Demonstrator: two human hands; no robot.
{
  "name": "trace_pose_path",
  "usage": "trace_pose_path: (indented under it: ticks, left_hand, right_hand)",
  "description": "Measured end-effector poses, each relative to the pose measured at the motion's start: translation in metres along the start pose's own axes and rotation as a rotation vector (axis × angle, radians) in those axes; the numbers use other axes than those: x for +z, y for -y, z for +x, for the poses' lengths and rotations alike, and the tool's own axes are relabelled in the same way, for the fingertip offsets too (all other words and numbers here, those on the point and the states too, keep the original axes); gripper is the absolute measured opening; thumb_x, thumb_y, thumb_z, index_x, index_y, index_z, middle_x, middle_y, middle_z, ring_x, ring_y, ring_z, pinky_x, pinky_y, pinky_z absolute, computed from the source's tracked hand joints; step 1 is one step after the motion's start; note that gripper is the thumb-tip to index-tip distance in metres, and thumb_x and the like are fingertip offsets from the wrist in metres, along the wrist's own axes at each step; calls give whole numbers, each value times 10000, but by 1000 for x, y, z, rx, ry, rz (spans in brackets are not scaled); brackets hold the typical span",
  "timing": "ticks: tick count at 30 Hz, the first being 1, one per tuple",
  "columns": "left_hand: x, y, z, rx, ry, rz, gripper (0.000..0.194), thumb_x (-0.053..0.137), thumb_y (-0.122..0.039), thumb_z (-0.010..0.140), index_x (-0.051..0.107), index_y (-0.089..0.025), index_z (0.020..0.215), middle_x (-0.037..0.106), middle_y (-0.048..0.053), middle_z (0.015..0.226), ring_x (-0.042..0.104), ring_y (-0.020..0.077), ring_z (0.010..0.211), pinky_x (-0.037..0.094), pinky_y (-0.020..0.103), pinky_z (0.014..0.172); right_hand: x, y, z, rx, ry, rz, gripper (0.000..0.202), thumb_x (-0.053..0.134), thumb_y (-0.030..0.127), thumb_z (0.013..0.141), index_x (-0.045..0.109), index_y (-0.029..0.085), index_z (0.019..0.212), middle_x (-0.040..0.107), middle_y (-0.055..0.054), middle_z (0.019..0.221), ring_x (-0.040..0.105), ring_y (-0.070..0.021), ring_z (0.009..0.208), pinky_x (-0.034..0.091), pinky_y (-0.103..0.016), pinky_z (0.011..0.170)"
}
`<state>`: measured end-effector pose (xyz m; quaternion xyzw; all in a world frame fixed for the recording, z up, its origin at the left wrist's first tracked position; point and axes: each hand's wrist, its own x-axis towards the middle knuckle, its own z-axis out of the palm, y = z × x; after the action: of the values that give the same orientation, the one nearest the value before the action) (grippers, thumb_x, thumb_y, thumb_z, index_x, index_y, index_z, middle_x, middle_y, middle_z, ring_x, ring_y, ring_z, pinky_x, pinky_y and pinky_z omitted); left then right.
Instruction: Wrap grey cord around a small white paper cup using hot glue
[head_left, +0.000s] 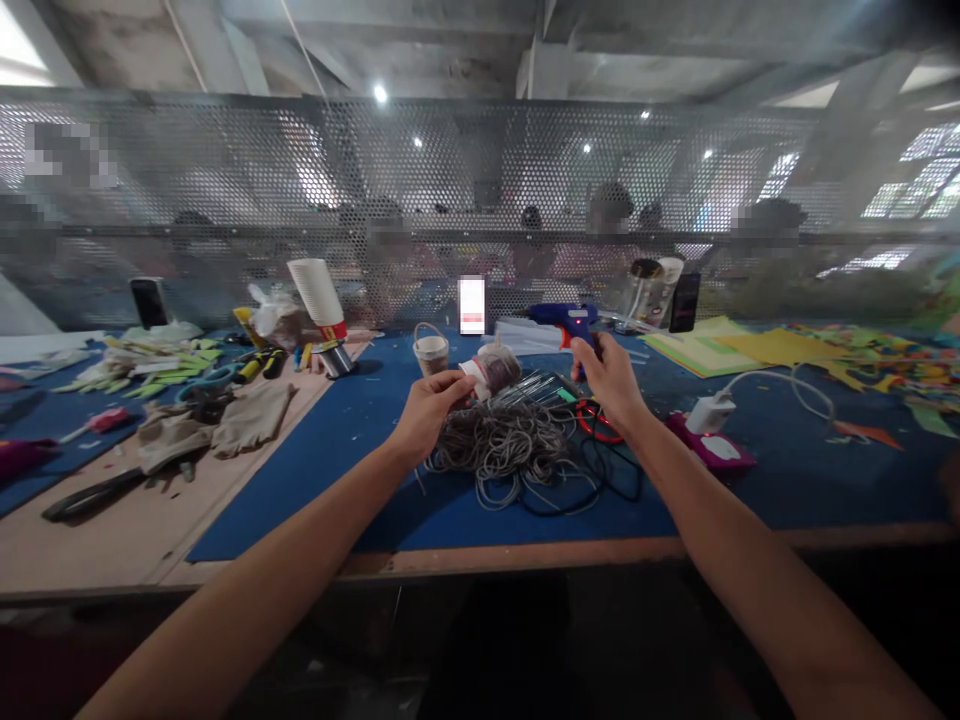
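Observation:
My left hand (pixel 431 408) pinches a small paper cup (pixel 474 376) tipped on its side. Grey cord covers its far part, though the exact edge of the wrapping is hard to make out. My right hand (pixel 611 378) is wrapped round the handle of a blue glue gun (pixel 566 317) with an orange trigger. Its nozzle points left, above and apart from the cup. Below both hands lies a loose heap of grey cord (pixel 510 445). A small white basket-like cup (pixel 431 353) with a hooped handle stands just beyond my left hand.
Clear plastic-wrapped sticks (pixel 540 388) and a red ring-shaped thing (pixel 598 422) lie behind the cord. A purple power block (pixel 731 455) holds a white plug (pixel 709 412). Gloves (pixel 251 418) and stacked paper cups (pixel 313 290) are left; coloured sheets (pixel 701 345) right. A perforated metal screen (pixel 480 180) stands behind.

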<state>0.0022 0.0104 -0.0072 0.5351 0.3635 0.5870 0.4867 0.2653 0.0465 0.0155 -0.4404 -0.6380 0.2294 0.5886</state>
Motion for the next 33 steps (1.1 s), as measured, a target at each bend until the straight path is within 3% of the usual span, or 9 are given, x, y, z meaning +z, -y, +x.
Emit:
trace_pose_path:
  ticks: [5, 10, 14, 19, 26, 30, 33]
  left_hand:
    - [-2, 2, 1, -4, 4, 30, 254, 803, -390, 740, 776, -154, 829, 689, 38, 781, 591, 122, 715, 469, 234, 678]
    - [-2, 3, 1, 13, -22, 72, 281, 808, -406, 727, 771, -150, 835, 687, 35, 771, 593, 130, 722, 475, 245, 696]
    - [-3, 4, 3, 68, -46, 168, 288, 790, -425, 742, 767, -151, 826, 689, 32, 750, 596, 141, 722, 473, 261, 713]
    - [-2, 1, 2, 109, -62, 259, 302, 770, -443, 755, 769, -150, 830, 692, 34, 740, 588, 149, 709, 465, 272, 711]
    - [2, -2, -4, 117, 2, 253, 301, 760, -431, 769, 780, -146, 866, 703, 37, 757, 579, 146, 703, 447, 262, 698]
    - [3, -1, -6, 109, 44, 259, 302, 749, -437, 783, 779, -149, 870, 688, 27, 727, 571, 140, 678, 431, 254, 671]
    - [6, -2, -8, 100, 61, 255, 303, 751, -437, 780, 775, -145, 858, 684, 27, 722, 571, 141, 678, 428, 252, 668]
  right_hand:
    - [9, 12, -10, 36, 88, 150, 314, 614, 453, 867, 477, 209, 1010, 632, 46, 647, 607, -133, 544, 499, -281, 585]
    - [10, 23, -17, -4, 87, -28, 237, 644, 406, 851, 613, 195, 954, 564, 64, 525, 547, -124, 510, 455, -281, 603]
    - [11, 28, -23, -19, 178, 27, 246, 623, 405, 862, 671, 180, 948, 597, 38, 551, 589, -139, 547, 483, -298, 668]
    - [18, 31, -27, 36, 229, -8, 284, 628, 423, 845, 699, 168, 950, 571, 39, 518, 561, -143, 520, 456, -290, 610]
    - [23, 35, -30, 30, 173, 53, 91, 608, 286, 799, 600, 197, 782, 538, 57, 508, 492, -120, 488, 415, -276, 564]
    - [24, 32, -31, -19, 190, 103, 118, 562, 248, 790, 545, 211, 679, 542, 45, 542, 502, -122, 521, 426, -279, 583]
    - [27, 30, -31, -16, 97, 59, 87, 627, 263, 745, 570, 203, 769, 580, 37, 634, 520, -126, 572, 442, -278, 606]
